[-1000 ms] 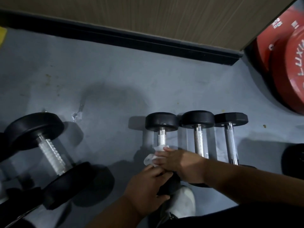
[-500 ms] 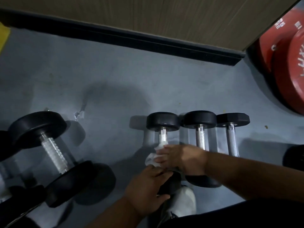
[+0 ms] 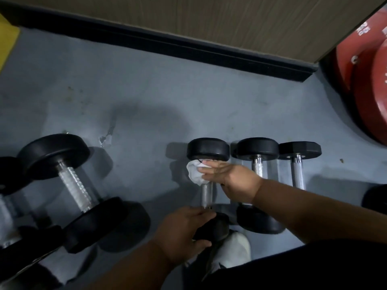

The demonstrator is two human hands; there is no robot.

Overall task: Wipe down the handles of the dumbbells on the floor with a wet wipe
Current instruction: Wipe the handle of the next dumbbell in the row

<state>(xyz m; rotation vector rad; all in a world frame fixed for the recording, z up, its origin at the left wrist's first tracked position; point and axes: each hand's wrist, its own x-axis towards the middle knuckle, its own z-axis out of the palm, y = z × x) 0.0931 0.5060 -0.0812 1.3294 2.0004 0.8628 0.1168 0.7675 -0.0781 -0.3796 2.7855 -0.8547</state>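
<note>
Dumbbells lie across the grey floor [image 3: 146, 84], and reading from the left the first is a large dumbbell [image 3: 71, 189] with a knurled handle, tilted on the floor and untouched, with more dark weights crowded at the left edge. Right of it comes the left hand [image 3: 184, 233], its fingers curled over the near head of the small dumbbell [image 3: 207, 178], apparently steadying it. That dumbbell's handle [image 3: 206, 195] runs away from the person, bare along its lower half. At its far end, just under the far black head, the right hand [image 3: 228, 178] grips the wet wipe [image 3: 194, 171], bunched and wrapped round the handle, fingers closed over it. A white shoe [image 3: 234, 252] shows beneath the near head.

Further right, two more small dumbbells stand side by side: the middle dumbbell [image 3: 258, 164], partly hidden by the right forearm, and the hex dumbbell [image 3: 298, 162] beyond it. Red weight plates [image 3: 368, 84] lean at the far right.

The step in hand looks like the wiping stroke on the first of the three small handles, with the wipe at the top of its travel. The next move likely calls for drawing the wipe down toward the near head, keeping it closed round the bar, then shifting to the neighbouring handle.
</note>
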